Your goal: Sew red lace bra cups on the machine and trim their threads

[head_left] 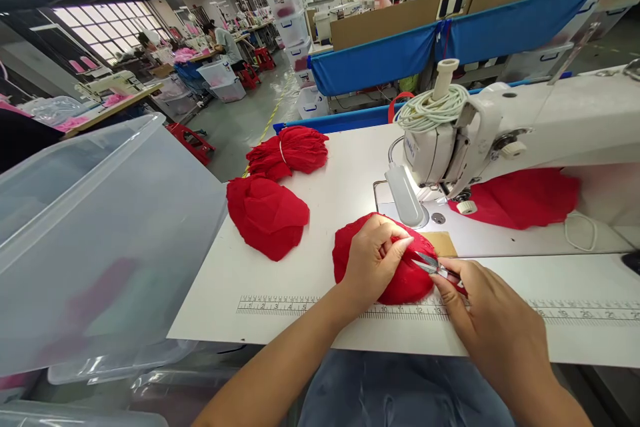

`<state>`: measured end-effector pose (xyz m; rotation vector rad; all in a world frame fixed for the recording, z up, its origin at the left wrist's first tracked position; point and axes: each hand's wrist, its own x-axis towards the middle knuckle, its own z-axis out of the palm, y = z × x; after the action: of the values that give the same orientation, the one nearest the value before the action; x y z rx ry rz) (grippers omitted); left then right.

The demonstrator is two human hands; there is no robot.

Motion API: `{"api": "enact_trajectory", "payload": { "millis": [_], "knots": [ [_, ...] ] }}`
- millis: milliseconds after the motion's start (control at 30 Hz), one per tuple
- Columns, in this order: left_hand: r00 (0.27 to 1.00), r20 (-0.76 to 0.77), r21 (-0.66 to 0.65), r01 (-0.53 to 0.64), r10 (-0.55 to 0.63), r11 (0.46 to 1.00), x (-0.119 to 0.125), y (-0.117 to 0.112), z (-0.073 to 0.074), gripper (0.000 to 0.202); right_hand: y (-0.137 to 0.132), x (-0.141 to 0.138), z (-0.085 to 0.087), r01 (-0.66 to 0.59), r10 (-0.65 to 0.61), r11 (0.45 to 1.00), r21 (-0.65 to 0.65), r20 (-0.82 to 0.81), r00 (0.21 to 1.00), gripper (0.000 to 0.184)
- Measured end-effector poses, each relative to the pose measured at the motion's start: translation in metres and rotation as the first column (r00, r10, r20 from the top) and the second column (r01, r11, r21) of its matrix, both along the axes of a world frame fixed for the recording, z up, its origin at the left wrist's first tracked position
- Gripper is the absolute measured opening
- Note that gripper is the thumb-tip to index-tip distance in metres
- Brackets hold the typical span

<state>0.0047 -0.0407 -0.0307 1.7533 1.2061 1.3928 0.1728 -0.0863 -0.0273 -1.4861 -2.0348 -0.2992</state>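
Observation:
A bunched red fabric piece (395, 280) lies on the white sewing table (310, 273) just in front of the sewing machine (480, 140). My left hand (373, 260) rests on top of it, fingers pinched on a fold of the cloth. My right hand (493, 320) is closed on small metal thread snips (429, 262), whose tips point left at the cloth beside my left fingertips.
A loose stack of red pieces (267, 213) and a tied red bundle (287, 150) lie at the table's left. More red cloth (520, 197) sits under the machine arm. A clear plastic bin (95, 227) stands at the left. Other people work at distant tables.

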Motion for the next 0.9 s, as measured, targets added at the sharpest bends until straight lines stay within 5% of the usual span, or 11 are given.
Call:
{"api": "enact_trajectory", "payload": {
  "millis": [267, 633, 767, 900],
  "knots": [
    [1.0, -0.005, 0.047, 0.006, -0.006, 0.999, 0.0, 0.001, 0.0, 0.014, 0.005, -0.004, -0.013, 0.025, -0.025, 0.998, 0.059, -0.002, 1.0, 0.041],
    [0.999, -0.021, 0.029, 0.041, -0.04, 0.999, -0.001, -0.001, 0.005, 0.015, 0.007, -0.004, -0.018, 0.03, -0.034, 0.998, -0.061, -0.057, 0.998, 0.04],
    [0.975, 0.015, 0.021, 0.222, -0.223, 0.975, -0.009, -0.003, 0.015, 0.017, 0.005, 0.008, -0.016, 0.051, -0.071, 0.993, -0.109, -0.18, 0.981, 0.037],
    [0.886, -0.008, -0.018, 0.463, -0.463, 0.886, -0.016, -0.003, 0.023, 0.019, 0.001, 0.031, -0.017, 0.082, -0.156, 0.967, -0.243, -0.303, 0.94, 0.036]
  ]
}}
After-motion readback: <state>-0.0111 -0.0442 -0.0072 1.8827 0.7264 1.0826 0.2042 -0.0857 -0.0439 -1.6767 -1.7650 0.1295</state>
